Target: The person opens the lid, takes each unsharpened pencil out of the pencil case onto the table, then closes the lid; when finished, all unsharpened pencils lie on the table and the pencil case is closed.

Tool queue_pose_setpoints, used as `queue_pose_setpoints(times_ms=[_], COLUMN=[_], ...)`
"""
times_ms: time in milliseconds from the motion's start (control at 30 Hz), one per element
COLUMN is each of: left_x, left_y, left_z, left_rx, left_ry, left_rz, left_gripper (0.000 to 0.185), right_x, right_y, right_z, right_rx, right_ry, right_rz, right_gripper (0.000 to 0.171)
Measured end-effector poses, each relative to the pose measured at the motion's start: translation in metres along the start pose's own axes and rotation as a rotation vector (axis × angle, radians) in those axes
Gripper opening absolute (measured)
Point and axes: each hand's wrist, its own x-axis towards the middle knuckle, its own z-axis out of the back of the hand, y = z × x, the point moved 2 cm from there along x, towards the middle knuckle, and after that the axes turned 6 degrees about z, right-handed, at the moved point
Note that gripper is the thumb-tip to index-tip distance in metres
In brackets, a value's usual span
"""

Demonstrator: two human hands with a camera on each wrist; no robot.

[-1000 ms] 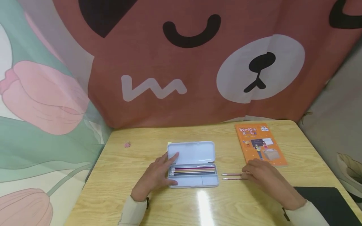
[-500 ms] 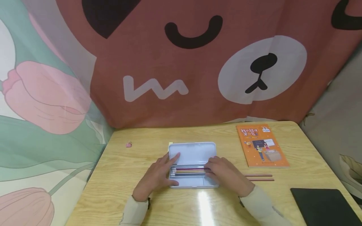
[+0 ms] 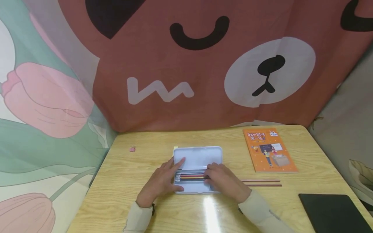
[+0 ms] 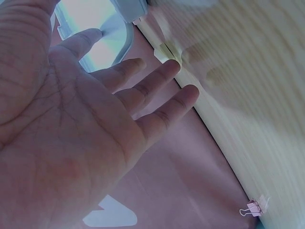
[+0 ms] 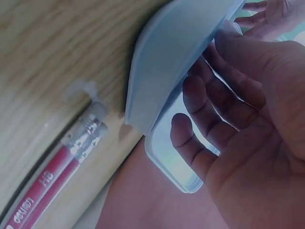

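- Brace pale-blue oblong pencil case [image 3: 193, 186] at left edge with left hand [image 3: 158, 179] spread.
- Align slim multicoloured pencils [image 3: 190, 177] along back edge with right hand [image 3: 224, 181]; unclear whether pinching.

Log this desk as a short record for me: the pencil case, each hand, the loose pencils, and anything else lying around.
Pencil case: pale, lid open, several pencils inside
Left hand: at the case's left end, index finger against the lid's inside
Right hand: fingers reaching into the case at the pencils; grip unclear
Loose pencils: two, red, side by side on the table
Book: orange, right, toward the back
Flat black item: right, nearer the person
Clip: pink, far left
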Motion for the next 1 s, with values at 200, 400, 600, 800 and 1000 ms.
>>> queue_pose_setpoints(times_ms=[200, 400, 600, 800, 1000], left_x=[0.0, 0.0, 0.0, -0.001, 0.0], left_y=[0.0, 0.0, -0.001, -0.002, -0.001], left_z=[-0.001, -0.002, -0.001, 0.001, 0.0], left_rx=[-0.003, 0.0, -0.001, 0.0, 0.001], left_ry=[-0.008, -0.006, -0.005, 0.007, 0.012], left_rz=[-0.013, -0.019, -0.019, 0.011, 0.026], left_gripper=[0.112, 0.112, 0.111, 0.113, 0.113], right_x=[0.0, -0.005, -0.007, -0.022, -0.068], right_y=[0.004, 0.003, 0.001, -0.008, -0.027], right_z=[-0.002, -0.004, -0.003, 0.021, 0.058], right_rx=[-0.057, -0.027, 0.018, 0.053, 0.037], right_ry=[0.002, -0.025, -0.063, -0.121, -0.125], right_rz=[0.015, 0.007, -0.017, -0.011, -0.082], right_gripper=[0.014, 0.014, 0.017, 0.012, 0.024])
